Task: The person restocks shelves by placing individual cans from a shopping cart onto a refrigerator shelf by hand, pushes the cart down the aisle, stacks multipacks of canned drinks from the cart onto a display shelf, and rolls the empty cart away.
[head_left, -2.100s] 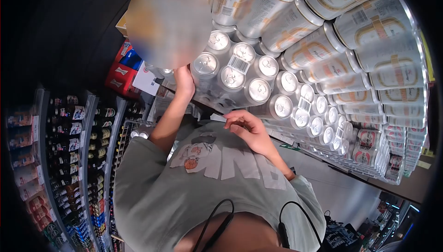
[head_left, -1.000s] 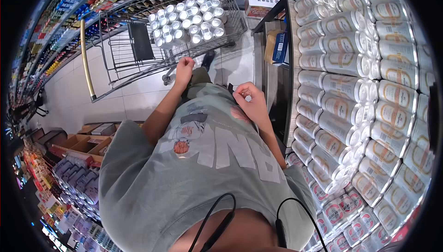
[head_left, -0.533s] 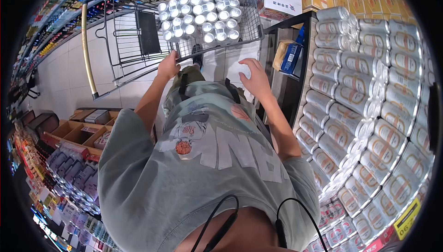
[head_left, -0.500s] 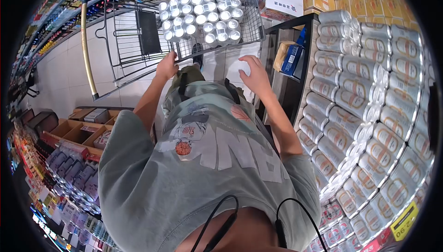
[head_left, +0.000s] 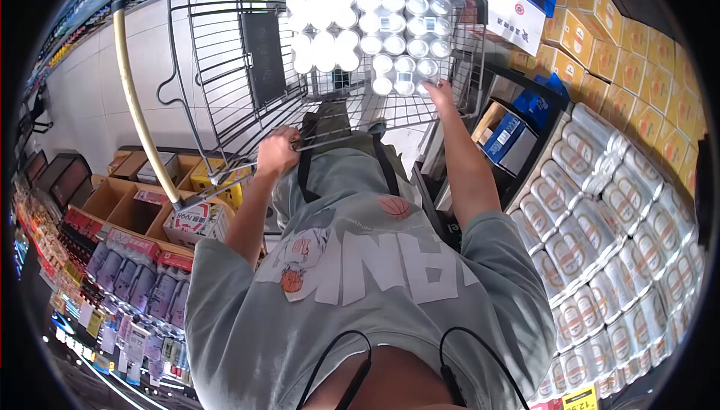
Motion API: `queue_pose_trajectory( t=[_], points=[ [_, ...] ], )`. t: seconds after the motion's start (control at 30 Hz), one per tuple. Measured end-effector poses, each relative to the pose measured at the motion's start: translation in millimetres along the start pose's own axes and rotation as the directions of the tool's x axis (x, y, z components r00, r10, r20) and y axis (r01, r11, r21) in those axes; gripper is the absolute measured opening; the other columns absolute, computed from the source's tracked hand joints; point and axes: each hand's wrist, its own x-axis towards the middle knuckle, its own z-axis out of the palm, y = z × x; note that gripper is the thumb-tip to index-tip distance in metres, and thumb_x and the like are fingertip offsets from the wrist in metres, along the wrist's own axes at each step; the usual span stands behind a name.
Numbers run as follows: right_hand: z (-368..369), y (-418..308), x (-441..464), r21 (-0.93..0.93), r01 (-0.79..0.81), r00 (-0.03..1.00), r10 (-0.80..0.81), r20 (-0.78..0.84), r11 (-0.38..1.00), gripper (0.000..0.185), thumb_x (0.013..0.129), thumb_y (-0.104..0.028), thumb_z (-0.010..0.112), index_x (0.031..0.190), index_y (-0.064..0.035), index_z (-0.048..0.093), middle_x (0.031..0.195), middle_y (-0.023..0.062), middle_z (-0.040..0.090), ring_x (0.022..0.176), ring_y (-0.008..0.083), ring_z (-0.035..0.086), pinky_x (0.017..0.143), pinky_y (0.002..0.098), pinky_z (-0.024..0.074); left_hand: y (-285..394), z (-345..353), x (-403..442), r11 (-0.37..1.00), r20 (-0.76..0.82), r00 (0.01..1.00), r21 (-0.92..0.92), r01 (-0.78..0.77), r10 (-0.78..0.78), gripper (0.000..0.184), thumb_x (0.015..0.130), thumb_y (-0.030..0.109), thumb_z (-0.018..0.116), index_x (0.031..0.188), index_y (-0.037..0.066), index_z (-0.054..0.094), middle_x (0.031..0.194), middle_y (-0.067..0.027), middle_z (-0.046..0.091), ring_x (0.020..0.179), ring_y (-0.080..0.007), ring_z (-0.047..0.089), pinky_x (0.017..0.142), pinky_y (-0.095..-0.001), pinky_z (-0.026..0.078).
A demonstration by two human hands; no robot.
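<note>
A wire shopping cart (head_left: pixel 217 57) stands in front of me, with packs of silver cans (head_left: pixel 394 24) in its basket. My left hand (head_left: pixel 278 149) is closed on the cart's near rim. Over the basket's near right part, my right hand (head_left: pixel 439 93) touches the lowest pack of cans at its right corner; its fingertips are partly hidden, and a firm grip cannot be made out. The cart's pale handle bar (head_left: pixel 135 102) is at the left, away from both hands.
Stacked beer cans (head_left: pixel 592 260) fill the right side. Yellow cartons (head_left: pixel 634 57) and a white box (head_left: pixel 516 16) stand at the upper right. A blue box (head_left: pixel 508 140) sits on a low shelf. Cardboard compartments (head_left: pixel 124 207) are at the left, and bottle shelves run behind the cart.
The view has turned from the stacked cans to the cart, which now appears closer. My left hand has closed on its rim, and my right hand has reached forward from open air to the cans.
</note>
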Motion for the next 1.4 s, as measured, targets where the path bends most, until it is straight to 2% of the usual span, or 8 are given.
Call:
queue_pose_trajectory(
  t=[0.17, 0.3, 0.43, 0.67, 0.77, 1.1, 1.3, 1.4],
  points=[
    [9, 2, 16, 0.261, -0.130, 0.983, 0.091, 0.157, 0.956, 0.065, 0.067, -0.042, 0.086, 0.112, 0.0008, 0.065, 0.091, 0.0059, 0.068, 0.075, 0.0156, 0.062, 0.069, 0.0313, 0.0491, 0, -17, 15, 0.999, 0.002, 0.999, 0.014, -0.043, 0.043, 0.021, 0.072, 0.014, 0.065, 0.092, 0.013, 0.064, 0.093, -0.0063, 0.067, 0.088, -0.0293, 0.066, 0.073, -0.0423, 0.054],
    [13, -9, 12, -0.020, -0.068, 0.996, 0.067, -0.051, 0.997, 0.056, 0.059, -0.047, 0.090, 0.079, -0.0035, 0.061, 0.075, 0.0025, 0.062, 0.066, 0.0122, 0.056, 0.060, 0.0293, 0.0463, -4, -18, 27, 1.000, 0.052, 0.999, 0.022, -0.017, 0.016, 0.023, 0.070, 0.013, 0.069, 0.093, 0.012, 0.064, 0.092, -0.0071, 0.066, 0.086, -0.0307, 0.065, 0.074, -0.0428, 0.053],
    [38, 13, 15, 0.056, 0.003, 0.976, 0.010, -0.218, 0.998, 0.067, 0.052, -0.056, 0.089, 0.081, -0.0003, 0.066, 0.073, 0.0088, 0.065, 0.066, 0.0182, 0.062, 0.064, 0.0320, 0.0517, -9, -21, 33, 1.000, 0.077, 0.997, 0.016, -0.018, 0.017, 0.023, 0.069, 0.012, 0.070, 0.092, 0.012, 0.063, 0.091, -0.0068, 0.066, 0.086, -0.0305, 0.065, 0.074, -0.0423, 0.052],
    [28, 15, -6, 0.341, 0.154, 0.986, -0.120, -0.118, 0.927, 0.040, 0.068, -0.033, 0.086, 0.080, 0.0012, 0.070, 0.073, 0.0047, 0.066, 0.067, 0.0133, 0.061, 0.064, 0.0275, 0.0479, -10, -25, 38, 0.994, 0.100, 0.993, 0.092, 0.056, -0.065, 0.024, 0.070, 0.015, 0.067, 0.094, 0.017, 0.064, 0.096, -0.0040, 0.067, 0.091, -0.0276, 0.065, 0.076, -0.0400, 0.052],
    [3, -27, -46, 0.377, 0.029, 0.962, -0.128, 0.239, 0.926, 0.030, 0.079, -0.025, 0.080, 0.091, 0.0011, 0.073, 0.075, 0.0022, 0.069, 0.062, 0.0074, 0.056, 0.057, 0.0218, 0.0454, -11, -26, 38, 0.992, 0.102, 0.991, 0.103, 0.072, -0.083, 0.025, 0.070, 0.014, 0.065, 0.095, 0.017, 0.065, 0.098, -0.0041, 0.068, 0.093, -0.0274, 0.065, 0.078, -0.0396, 0.052],
    [6, -53, -77, 0.350, 0.073, 0.960, -0.161, 0.229, 0.934, 0.030, 0.085, -0.026, 0.073, 0.101, -0.0015, 0.074, 0.086, 0.0027, 0.072, 0.063, 0.0082, 0.056, 0.055, 0.0244, 0.0442, -12, -33, 36, 1.000, 0.052, 0.999, 0.000, -0.003, 0.003, 0.025, 0.068, 0.009, 0.063, 0.093, 0.014, 0.066, 0.097, -0.0044, 0.069, 0.092, -0.0267, 0.066, 0.079, -0.0387, 0.053],
    [-57, -104, -134, 0.238, -0.107, 0.946, 0.026, 0.322, 0.965, 0.031, 0.080, -0.024, 0.073, 0.104, -0.0038, 0.072, 0.087, -0.0011, 0.069, 0.076, 0.0043, 0.058, 0.056, 0.0207, 0.0359, -5, -30, 36, 0.993, 0.155, 0.986, -0.104, -0.051, 0.067, 0.041, 0.074, 0.026, 0.074, 0.109, 0.010, 0.060, 0.112, -0.0145, 0.062, 0.107, -0.0350, 0.058, 0.093, -0.0431, 0.046],
    [-93, -113, -175, 0.351, -0.069, 0.913, -0.083, 0.399, 0.934, 0.026, 0.083, -0.018, 0.068, 0.105, -0.0039, 0.071, 0.093, -0.0003, 0.069, 0.079, 0.0033, 0.058, 0.057, 0.0192, 0.0350, 37, -26, 45, 0.886, -0.101, 0.982, -0.424, -0.188, 0.159, 0.041, 0.082, 0.026, 0.070, 0.113, 0.005, 0.056, 0.108, -0.0131, 0.063, 0.104, -0.0326, 0.059, 0.093, -0.0381, 0.045]
  ],
)
